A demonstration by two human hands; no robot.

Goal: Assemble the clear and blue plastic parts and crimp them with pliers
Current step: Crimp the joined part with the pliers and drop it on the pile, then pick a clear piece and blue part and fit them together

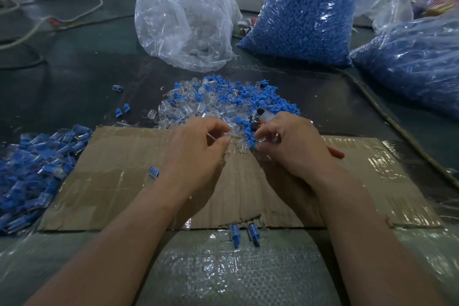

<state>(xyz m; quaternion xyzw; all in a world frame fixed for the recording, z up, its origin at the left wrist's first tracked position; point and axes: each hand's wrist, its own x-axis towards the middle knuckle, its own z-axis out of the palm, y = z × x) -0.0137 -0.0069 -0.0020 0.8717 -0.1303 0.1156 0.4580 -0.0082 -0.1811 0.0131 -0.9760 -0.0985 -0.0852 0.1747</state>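
Left hand (196,146) pinches a clear part (229,131) between thumb and forefinger, right at the near edge of the pile (223,99). Right hand (293,146) curls round the pliers (336,154), fingers (264,132) closed just beside loose blue parts (249,140).

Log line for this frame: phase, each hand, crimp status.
phase: picking parts | left hand: pinches clear part | right hand: holds pliers, fingertips at mixed pile | crimp: not yet

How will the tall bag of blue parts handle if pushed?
The tall bag of blue parts is packed full, so probably heavy. Its thin, crinkled film looks floppy and may tear. Its broad slumped base suggests sliding, not tipping.
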